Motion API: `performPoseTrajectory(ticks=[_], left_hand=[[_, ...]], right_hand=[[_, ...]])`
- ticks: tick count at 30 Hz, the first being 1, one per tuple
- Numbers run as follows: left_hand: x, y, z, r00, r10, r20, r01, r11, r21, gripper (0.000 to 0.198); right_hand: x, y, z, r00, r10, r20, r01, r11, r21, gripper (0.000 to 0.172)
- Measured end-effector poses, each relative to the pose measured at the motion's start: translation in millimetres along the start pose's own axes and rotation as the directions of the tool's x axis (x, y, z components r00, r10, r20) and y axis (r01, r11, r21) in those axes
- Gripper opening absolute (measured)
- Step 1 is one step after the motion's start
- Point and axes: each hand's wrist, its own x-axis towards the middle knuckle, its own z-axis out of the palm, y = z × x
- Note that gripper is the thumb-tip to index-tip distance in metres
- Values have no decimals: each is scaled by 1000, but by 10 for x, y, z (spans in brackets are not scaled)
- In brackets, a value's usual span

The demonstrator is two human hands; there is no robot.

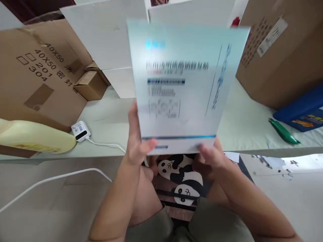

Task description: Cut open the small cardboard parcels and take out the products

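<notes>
A flat, pale blue-white sheet-like item, perhaps a booklet or thin box [191, 101], is held up in front of me, its printed face blurred. My left hand [136, 141] grips its lower left corner, thumb on the front and fingers behind. At the lower right corner my right hand [212, 151] pinches it the same way, its thumb on the bottom edge. Dark blue lines and dark printed characters run over the face. I cannot tell how thick it is, and what lies directly behind it is hidden.
A large cardboard box [22, 90], a small brown box [93, 85], a yellow bottle [37, 136] and a white cabled device [80, 130] stand left. White panels [106, 33] rise behind. To the right are another carton [285, 60], a blue container [302, 111] and a green object [284, 131].
</notes>
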Motion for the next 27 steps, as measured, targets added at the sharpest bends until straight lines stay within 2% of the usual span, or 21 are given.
performPoseTrajectory(ticks=[2, 3, 4, 6, 8, 10, 12, 15, 18, 20, 21, 23, 25, 26, 27], left_hand=[[499, 53, 8, 1000, 12, -23, -11, 999, 41, 83], [751, 60, 14, 998, -18, -55, 21, 999, 41, 80], [984, 54, 20, 993, -106, -42, 108, 993, 47, 76], [1337, 20, 27, 956, -295, 13, 294, 955, 44, 74], [1504, -1, 31, 920, -388, 50, 387, 922, 33, 75], [1498, 36, 41, 919, -392, 43, 391, 920, 29, 74], [1368, 130, 65, 937, -348, -10, 348, 936, 51, 72], [1048, 247, 115, 969, -221, -114, 232, 968, 97, 65], [676, 106, 166, 978, -92, -185, 110, 989, 94, 53], [442, -158, 220, 980, -47, -194, 53, 998, 26, 45], [338, -317, 262, 985, -50, -164, 48, 999, -17, 44], [165, -633, 375, 993, -109, -47, 106, 992, -64, 42], [39, -893, 514, 987, -152, 46, 156, 985, -75, 41], [-10, -997, 581, 982, -172, 84, 178, 981, -71, 39], [-49, -1085, 642, 973, -195, 121, 203, 977, -64, 38]], right_hand=[[429, 41, -131, 995, 30, -91, -13, 984, 177, 105], [660, 78, -204, 992, 79, -101, -53, 970, 238, 100], [882, 119, -277, 986, 141, -84, -117, 962, 247, 93], [1241, 200, -399, 974, 218, -56, -203, 958, 202, 84], [1434, 251, -468, 976, 212, -47, -204, 969, 138, 79], [1455, 244, -482, 985, 165, -52, -159, 982, 102, 76], [1341, 159, -472, 986, 146, -83, -137, 985, 103, 73], [1006, -65, -524, 966, 160, -204, -129, 980, 154, 73], [572, -188, -752, 913, 132, -386, -60, 980, 192, 72], [292, -91, -983, 841, 181, -510, -70, 971, 229, 58], [173, 17, -1106, 780, 260, -569, -119, 955, 273, 48], [8, 316, -1345, 588, 476, -654, -282, 879, 386, 34], [-41, 656, -1558, 376, 640, -670, -456, 757, 468, 30], [-22, 817, -1654, 300, 682, -667, -521, 703, 484, 30], [23, 964, -1745, 250, 703, -666, -572, 662, 484, 29]])
